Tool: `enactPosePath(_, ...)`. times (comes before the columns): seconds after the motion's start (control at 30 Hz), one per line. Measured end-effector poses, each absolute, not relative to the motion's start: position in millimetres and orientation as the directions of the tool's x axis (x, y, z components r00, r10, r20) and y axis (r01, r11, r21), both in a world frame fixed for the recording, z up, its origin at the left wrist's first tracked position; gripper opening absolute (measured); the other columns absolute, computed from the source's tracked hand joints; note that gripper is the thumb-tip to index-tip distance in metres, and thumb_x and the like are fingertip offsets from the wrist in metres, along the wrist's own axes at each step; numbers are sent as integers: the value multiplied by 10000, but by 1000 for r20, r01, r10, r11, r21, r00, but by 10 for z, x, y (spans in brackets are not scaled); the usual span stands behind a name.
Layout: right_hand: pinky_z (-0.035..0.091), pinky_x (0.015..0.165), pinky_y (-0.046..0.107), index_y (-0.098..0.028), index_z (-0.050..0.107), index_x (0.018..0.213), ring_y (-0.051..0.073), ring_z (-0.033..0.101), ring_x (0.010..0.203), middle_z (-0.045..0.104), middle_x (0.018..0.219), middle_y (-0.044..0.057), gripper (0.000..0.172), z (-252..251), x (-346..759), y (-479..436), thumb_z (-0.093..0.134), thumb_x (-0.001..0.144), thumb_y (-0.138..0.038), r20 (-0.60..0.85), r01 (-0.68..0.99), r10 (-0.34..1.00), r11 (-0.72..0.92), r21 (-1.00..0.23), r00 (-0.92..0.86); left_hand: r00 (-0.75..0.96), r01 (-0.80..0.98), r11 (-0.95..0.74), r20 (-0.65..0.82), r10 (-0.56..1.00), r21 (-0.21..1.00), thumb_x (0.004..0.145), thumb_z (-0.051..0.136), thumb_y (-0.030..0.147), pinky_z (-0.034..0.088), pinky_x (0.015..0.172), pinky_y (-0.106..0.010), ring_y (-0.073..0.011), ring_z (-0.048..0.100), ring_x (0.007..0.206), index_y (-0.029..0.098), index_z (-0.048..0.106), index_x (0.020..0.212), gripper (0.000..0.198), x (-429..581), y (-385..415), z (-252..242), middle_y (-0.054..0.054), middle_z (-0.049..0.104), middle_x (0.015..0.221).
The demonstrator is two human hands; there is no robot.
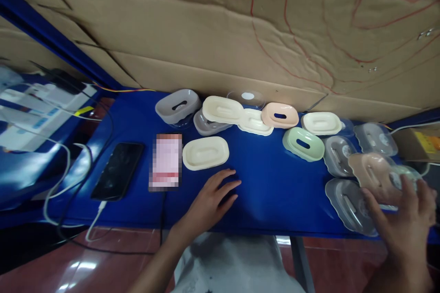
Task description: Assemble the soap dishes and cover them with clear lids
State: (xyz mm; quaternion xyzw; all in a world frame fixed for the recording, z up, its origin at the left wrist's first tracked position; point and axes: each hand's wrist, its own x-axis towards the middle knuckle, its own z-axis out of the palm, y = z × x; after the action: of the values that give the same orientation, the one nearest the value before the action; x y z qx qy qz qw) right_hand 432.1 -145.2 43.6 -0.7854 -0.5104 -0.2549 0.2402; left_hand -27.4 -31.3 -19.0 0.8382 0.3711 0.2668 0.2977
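By right hand (405, 222) — tan dish (371, 170) lies diagonally.

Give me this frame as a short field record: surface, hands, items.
surface: blue table, cardboard wall behind
left hand: open, flat on the table, nearest the cream dish
right hand: fingers over the tan dish, beside a grey dish; hold unclear
other dishes: row along the back, green dish among them
phone: black phone, cabled, far left

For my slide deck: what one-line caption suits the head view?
Left hand rests on blue table; right hand at a beige soap dish among others.
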Motion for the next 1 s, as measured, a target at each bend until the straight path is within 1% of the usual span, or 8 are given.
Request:
enactPosePath(0.13, 441, 1200, 635, -383, 426, 1632, 421, 494, 1480, 514, 1610, 147, 721, 578, 3891, -1042, 587, 965, -607, 621, 952, 722, -249, -179, 305, 589, 460, -563, 238, 772, 686, 1038, 631, 223, 529, 1169, -523, -283, 589, 1406, 272, 644, 1382, 348, -278, -298, -207, -111, 612, 1490)
enactPosePath(0.27, 448, 1166, 653, -192, 522, 1552, 395, 569, 1415, 626, 1496, 191, 553, 442, 3325, -462, 474, 1069, -456, 344, 987, 932, -66, -147, 114, 593, 454, -573, 249, 766, 682, 1042, 625, 227, 528, 1174, -519, -280, 586, 1413, 276, 645, 1380, 342, -283, -305, -212, -105, 619, 1481)
enactPosePath(0.43, 489, 1133, 548, -220, 649, 1378, 314, 671, 1277, 726, 1360, 111, 380, 301, 2875, -303, 510, 1078, -405, 157, 948, 982, 143, -284, -101, 591, 504, -588, 243, 769, 633, 1053, 599, 219, 506, 1206, -500, -283, 504, 1500, 265, 534, 1515, 469, -255, -344, -151, -129, 516, 1602)
enactPosePath(0.57, 514, 1107, 449, -278, 656, 1363, 251, 680, 1259, 738, 1338, 56, 336, 510, 2925, -285, 473, 1095, -364, 195, 876, 963, 254, -411, -188, 672, 550, -686, 236, 702, 476, 1047, 604, 223, 427, 1250, -577, -350, 336, 1603, 256, 422, 1618, 600, -195, -359, -100, -150, 314, 1742)
enactPosePath(0.67, 434, 1172, 541, -200, 610, 1435, 328, 586, 1380, 653, 1460, 151, 430, 553, 3170, -3, 405, 1088, -350, 316, 967, 948, 40, -253, 44, 721, 531, -733, 228, 654, 425, 1055, 602, 264, 381, 1274, -590, -345, 298, 1621, 275, 430, 1614, 585, -177, -358, -93, -122, 317, 1747)
enactPosePath(0.8, 279, 1188, 722, -78, 507, 1529, 450, 507, 1417, 589, 1494, 278, 555, 336, 3410, 326, 390, 1041, -315, 229, 971, 945, -238, -5, 233, 710, 519, -730, 251, 658, 445, 1036, 641, 310, 409, 1255, -597, -358, 346, 1597, 232, 579, 1456, 431, -191, -367, -107, -150, 394, 1701)
enactPosePath(0.9, 298, 1185, 683, -126, 587, 1449, 395, 612, 1288, 675, 1400, 223, 490, 174, 3325, 254, 402, 1045, -332, 165, 981, 970, -189, 34, 181, 648, 530, -704, 310, 696, 472, 1004, 689, 291, 462, 1211, -620, -385, 429, 1541, 195, 654, 1225, 244, -212, -382, -121, -175, 533, 1573)
enactPosePath(1.0, 340, 1165, 657, -177, 630, 1398, 368, 629, 1286, 662, 1446, 175, 440, 133, 3091, -36, 406, 1076, -376, 168, 998, 983, -67, -6, 67, 543, 505, -652, 379, 749, 565, 996, 672, 175, 513, 1192, -547, -337, 487, 1502, 203, 624, 1158, 171, -239, -390, -120, -147, 630, 1420)
